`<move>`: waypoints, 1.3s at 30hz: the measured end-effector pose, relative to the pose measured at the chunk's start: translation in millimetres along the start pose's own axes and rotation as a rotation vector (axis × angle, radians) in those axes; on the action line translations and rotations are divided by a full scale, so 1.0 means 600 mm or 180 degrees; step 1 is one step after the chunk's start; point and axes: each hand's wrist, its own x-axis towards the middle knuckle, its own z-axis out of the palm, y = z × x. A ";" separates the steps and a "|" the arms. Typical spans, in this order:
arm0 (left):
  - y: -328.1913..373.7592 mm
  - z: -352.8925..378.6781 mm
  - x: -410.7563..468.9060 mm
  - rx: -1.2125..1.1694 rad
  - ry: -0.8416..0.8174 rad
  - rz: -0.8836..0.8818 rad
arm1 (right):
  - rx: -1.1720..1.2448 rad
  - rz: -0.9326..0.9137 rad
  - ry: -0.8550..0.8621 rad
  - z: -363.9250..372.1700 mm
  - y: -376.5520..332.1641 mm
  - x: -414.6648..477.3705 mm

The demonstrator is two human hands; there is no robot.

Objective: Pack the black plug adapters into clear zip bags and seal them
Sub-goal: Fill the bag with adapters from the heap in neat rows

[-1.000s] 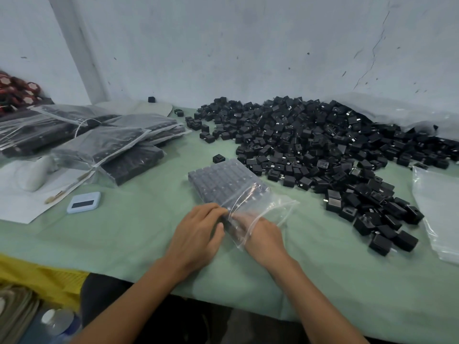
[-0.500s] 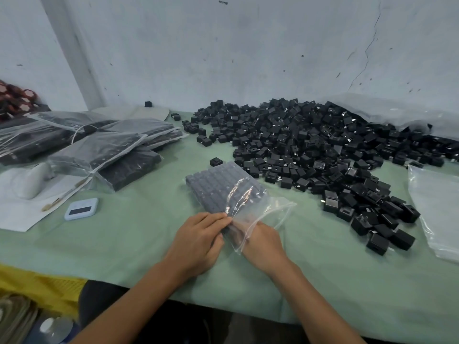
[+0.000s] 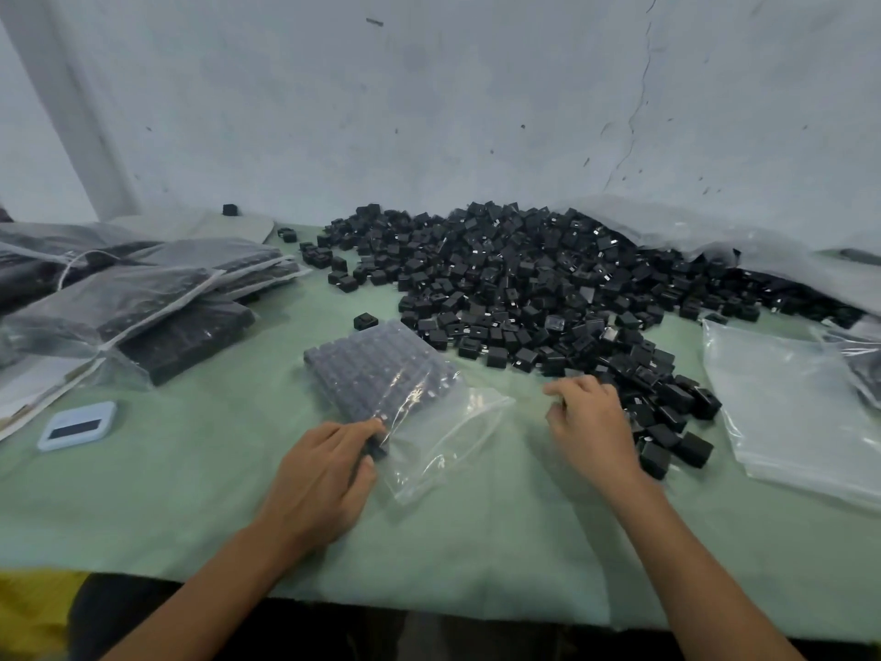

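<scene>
A clear zip bag (image 3: 443,436) lies on the green cloth in front of me, its far half filled with neat rows of black plug adapters (image 3: 376,364) and its open mouth facing me. My left hand (image 3: 329,474) pinches the bag's near-left corner over the last adapters, between fingers and thumb. My right hand (image 3: 591,422) is off the bag, fingers curled at the near edge of the big loose pile of adapters (image 3: 524,279). What it holds, if anything, is hidden.
Several filled bags (image 3: 143,298) are stacked at the left. Empty clear bags (image 3: 786,403) lie at the right. A small blue device (image 3: 78,424) sits near left, a single adapter (image 3: 365,321) just beyond the bag. The wall is close behind the pile.
My right hand has left the bag's mouth and moved right to the edge of the pile. My left hand stays on the bag's corner.
</scene>
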 end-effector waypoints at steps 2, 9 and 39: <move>0.001 -0.001 -0.001 -0.0002 -0.0007 -0.0006 | -0.0729 0.0180 -0.0152 -0.003 0.027 0.023; 0.003 -0.004 -0.001 -0.0009 0.0010 -0.0047 | -0.1529 0.0156 -0.0305 0.012 0.053 0.051; 0.000 -0.002 0.000 -0.0089 -0.0021 -0.0076 | 0.3741 0.0879 -0.1356 0.084 -0.172 -0.070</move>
